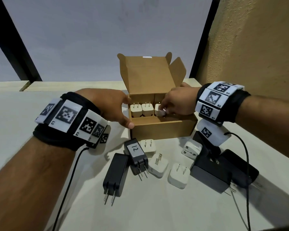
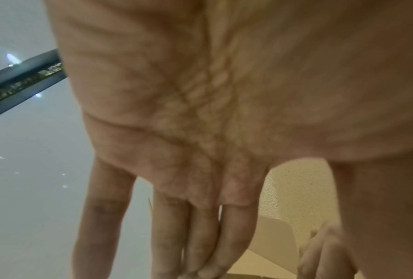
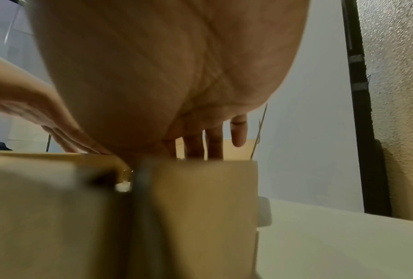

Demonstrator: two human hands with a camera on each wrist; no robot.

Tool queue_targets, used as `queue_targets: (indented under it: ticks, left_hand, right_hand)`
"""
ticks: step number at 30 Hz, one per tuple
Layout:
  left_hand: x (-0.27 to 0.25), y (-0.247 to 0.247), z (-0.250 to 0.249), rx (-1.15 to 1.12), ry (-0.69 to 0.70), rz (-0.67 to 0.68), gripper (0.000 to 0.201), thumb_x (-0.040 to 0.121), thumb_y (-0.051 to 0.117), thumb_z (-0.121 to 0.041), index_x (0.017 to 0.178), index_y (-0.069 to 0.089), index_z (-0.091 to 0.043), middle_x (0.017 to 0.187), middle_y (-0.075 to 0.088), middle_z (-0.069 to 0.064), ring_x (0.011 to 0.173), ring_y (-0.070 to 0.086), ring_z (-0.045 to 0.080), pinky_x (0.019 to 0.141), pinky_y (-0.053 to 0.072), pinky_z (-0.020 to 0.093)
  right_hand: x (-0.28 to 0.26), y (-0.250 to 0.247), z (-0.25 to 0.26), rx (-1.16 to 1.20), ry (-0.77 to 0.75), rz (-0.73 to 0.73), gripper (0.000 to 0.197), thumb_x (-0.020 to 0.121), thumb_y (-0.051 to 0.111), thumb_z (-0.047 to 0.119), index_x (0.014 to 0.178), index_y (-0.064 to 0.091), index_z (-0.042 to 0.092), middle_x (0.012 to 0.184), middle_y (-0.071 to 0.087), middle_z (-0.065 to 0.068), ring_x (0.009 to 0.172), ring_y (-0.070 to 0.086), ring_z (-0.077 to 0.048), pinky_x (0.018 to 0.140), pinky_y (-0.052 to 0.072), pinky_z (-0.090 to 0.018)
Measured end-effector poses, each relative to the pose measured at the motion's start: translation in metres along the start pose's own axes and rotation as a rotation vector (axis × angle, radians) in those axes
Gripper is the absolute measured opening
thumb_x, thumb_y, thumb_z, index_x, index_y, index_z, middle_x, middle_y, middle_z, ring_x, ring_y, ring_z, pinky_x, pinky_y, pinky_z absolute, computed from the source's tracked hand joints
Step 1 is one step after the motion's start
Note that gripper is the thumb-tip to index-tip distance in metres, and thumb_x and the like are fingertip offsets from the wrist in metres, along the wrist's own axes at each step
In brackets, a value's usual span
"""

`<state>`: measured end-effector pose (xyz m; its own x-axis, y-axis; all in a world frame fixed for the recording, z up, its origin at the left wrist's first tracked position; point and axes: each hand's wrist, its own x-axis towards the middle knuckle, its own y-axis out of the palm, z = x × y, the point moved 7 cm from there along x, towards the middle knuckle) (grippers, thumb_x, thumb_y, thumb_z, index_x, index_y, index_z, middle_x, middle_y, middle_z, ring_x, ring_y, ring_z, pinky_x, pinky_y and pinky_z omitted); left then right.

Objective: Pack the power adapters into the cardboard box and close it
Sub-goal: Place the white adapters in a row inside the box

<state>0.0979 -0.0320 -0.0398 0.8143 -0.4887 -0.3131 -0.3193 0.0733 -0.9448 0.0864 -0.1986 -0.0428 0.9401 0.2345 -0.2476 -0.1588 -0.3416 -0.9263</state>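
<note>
The open cardboard box stands mid-table with its lid upright. Two white adapters stand prongs-up in its back row. My right hand reaches in from the right and pinches a third white adapter beside them. My left hand braces the box's left wall, fingers straight, thumb at the front corner. Loose in front lie a black adapter labelled 12, a long black one and white cubes. The right wrist view shows the box front under my right hand.
A white multi-socket travel adapter and two big black power bricks lie at the right front, partly behind my right wrist mount. Black cables trail off both wrists. A tan wall rises close on the right.
</note>
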Motion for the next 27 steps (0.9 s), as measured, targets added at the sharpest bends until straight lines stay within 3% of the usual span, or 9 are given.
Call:
queue_targets:
  ticks: [4,10,14,17,20,23,27]
  left_hand:
    - [0.000,0.002,-0.001,-0.011,-0.003,0.018,0.095,0.069,0.068,-0.060,0.148,0.024,-0.028,0.151,0.035,-0.006,0.130,0.043,0.020,0.104,0.032,0.036]
    - [-0.002,0.003,-0.002,0.025,0.009,0.024,0.092,0.074,0.065,-0.057,0.149,0.022,-0.024,0.154,0.028,-0.007,0.135,0.037,0.020,0.109,0.028,0.038]
    - [-0.003,0.000,-0.007,0.061,0.009,0.034,0.091,0.076,0.064,-0.055,0.148,0.023,-0.018,0.152,0.033,-0.001,0.136,0.037,0.020,0.109,0.028,0.037]
    - [-0.002,-0.003,-0.012,0.097,-0.003,0.034,0.088,0.077,0.064,-0.054,0.147,0.027,-0.016,0.150,0.038,0.002,0.134,0.039,0.022,0.109,0.029,0.037]
    - [0.001,-0.004,-0.012,0.111,-0.007,0.029,0.088,0.076,0.066,-0.054,0.147,0.029,-0.017,0.150,0.038,0.002,0.135,0.039,0.022,0.109,0.029,0.038]
    - [0.003,-0.004,-0.012,0.059,0.009,0.023,0.090,0.074,0.068,-0.052,0.148,0.027,-0.021,0.151,0.035,-0.001,0.136,0.036,0.021,0.110,0.026,0.038]
    - [0.003,-0.003,-0.007,-0.012,0.020,0.019,0.093,0.073,0.070,-0.050,0.149,0.023,-0.025,0.153,0.031,-0.007,0.137,0.034,0.014,0.111,0.023,0.035]
  right_hand:
    - [0.001,0.001,0.003,0.015,-0.007,0.022,0.040,0.096,0.051,0.028,0.135,0.053,0.037,0.132,0.060,0.010,0.124,0.047,-0.019,0.100,0.027,-0.037]
    - [0.003,0.002,0.005,-0.019,-0.001,0.020,0.046,0.096,0.049,0.020,0.138,0.049,0.038,0.136,0.057,0.007,0.125,0.046,-0.022,0.100,0.030,-0.035]
    - [-0.011,-0.007,0.005,-0.043,-0.002,-0.031,0.046,0.095,0.052,0.022,0.139,0.048,0.033,0.132,0.060,0.005,0.123,0.047,-0.022,0.102,0.029,-0.039]
    - [-0.039,-0.026,0.004,0.011,-0.009,-0.134,0.034,0.094,0.055,0.026,0.128,0.059,0.027,0.121,0.064,0.004,0.113,0.054,-0.022,0.098,0.040,-0.038]
    - [-0.080,-0.035,0.010,0.187,-0.045,-0.155,0.019,0.092,0.058,0.025,0.108,0.069,0.025,0.103,0.069,0.006,0.094,0.061,-0.015,0.083,0.050,-0.031]
    - [-0.110,-0.021,0.023,0.212,-0.072,-0.023,0.017,0.090,0.061,0.036,0.104,0.068,0.029,0.089,0.064,0.012,0.086,0.058,-0.010,0.074,0.046,-0.026]
    - [-0.114,0.007,0.028,-0.029,-0.117,0.057,0.037,0.085,0.054,0.059,0.109,0.063,0.032,0.097,0.061,0.008,0.096,0.055,-0.017,0.084,0.047,-0.034]
